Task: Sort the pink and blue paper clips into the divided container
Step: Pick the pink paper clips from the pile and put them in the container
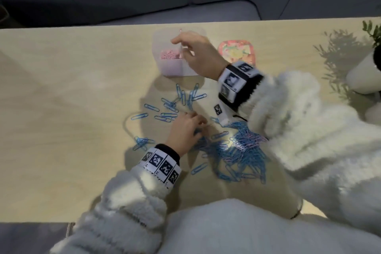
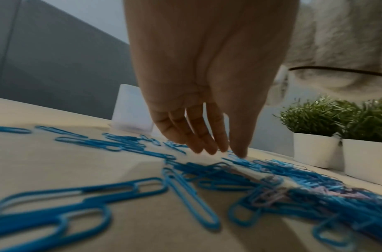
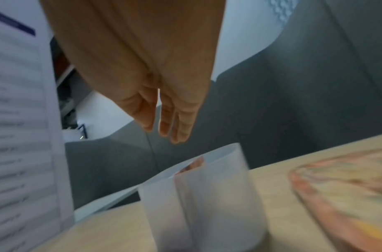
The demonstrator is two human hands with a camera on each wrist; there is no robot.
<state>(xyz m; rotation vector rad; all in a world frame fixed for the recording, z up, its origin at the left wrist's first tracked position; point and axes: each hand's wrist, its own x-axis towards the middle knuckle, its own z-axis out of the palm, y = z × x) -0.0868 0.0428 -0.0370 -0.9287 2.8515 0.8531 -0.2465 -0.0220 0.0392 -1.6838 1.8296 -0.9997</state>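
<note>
Blue clips (image 1: 237,150) under left hand (image 1: 185,130), fingers (image 2: 239,146) down (right hand (image 1: 198,53) over box (image 1: 175,68))

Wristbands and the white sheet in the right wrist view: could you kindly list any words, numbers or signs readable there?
No text is legible anywhere.
left wristband: square black-and-white code markers, no letters; tiny print beneath, too small to read.
right wristband: code markers only.
white sheet: rows of print, too blurred to read.
</note>
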